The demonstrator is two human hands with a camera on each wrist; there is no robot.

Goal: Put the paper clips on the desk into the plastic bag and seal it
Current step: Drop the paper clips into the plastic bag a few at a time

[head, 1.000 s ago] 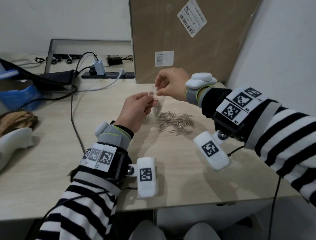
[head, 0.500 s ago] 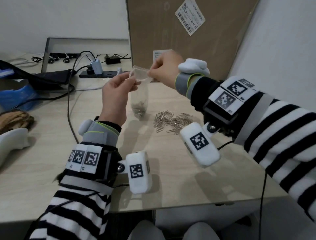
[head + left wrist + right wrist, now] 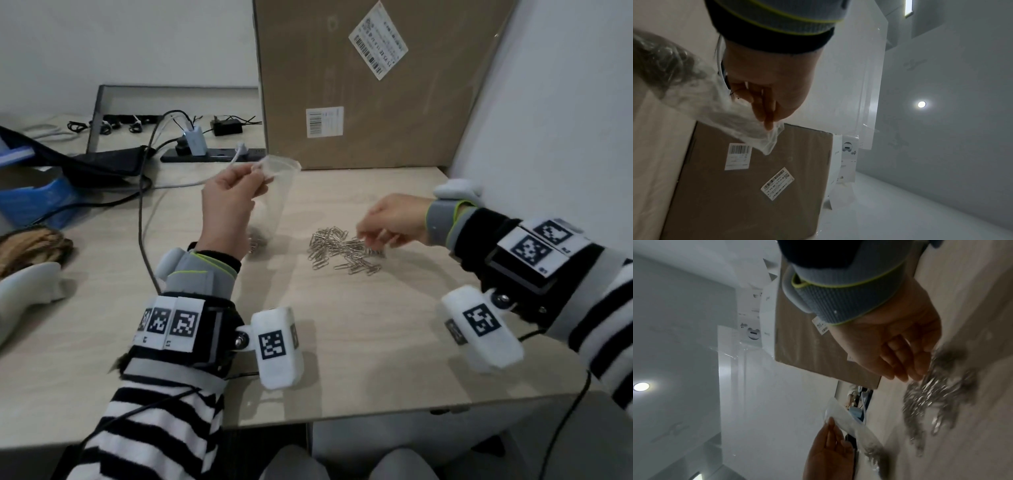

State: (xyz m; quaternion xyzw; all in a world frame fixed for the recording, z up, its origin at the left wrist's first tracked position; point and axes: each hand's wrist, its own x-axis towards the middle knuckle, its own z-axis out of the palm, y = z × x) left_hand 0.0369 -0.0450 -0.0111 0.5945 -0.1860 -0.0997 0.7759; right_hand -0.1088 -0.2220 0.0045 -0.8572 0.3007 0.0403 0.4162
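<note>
- Pale wooden table (image 3: 342, 342), with a big cardboard box (image 3: 370, 85) standing at its back.
- Clear plastic bag (image 3: 274, 192) hangs open-mouthed, some paper clips at its bottom, pinched at the rim by the left hand (image 3: 227, 205).
- Loose paper clips (image 3: 339, 248) lie heaped in front of the box; the right hand (image 3: 394, 221), fingers loosely spread and gripping nothing, touches the heap's edge.

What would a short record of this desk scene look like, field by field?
left hand: pinches the top edge of the plastic bag, holding it up
plastic bag: clear, mouth open, some paper clips at its bottom
right hand: fingers reaching down onto the pile of paper clips; whether it holds any is unclear
pile of paper clips: loose on the desk
behind: cardboard box
task state: unfinished, bag unsealed
</note>
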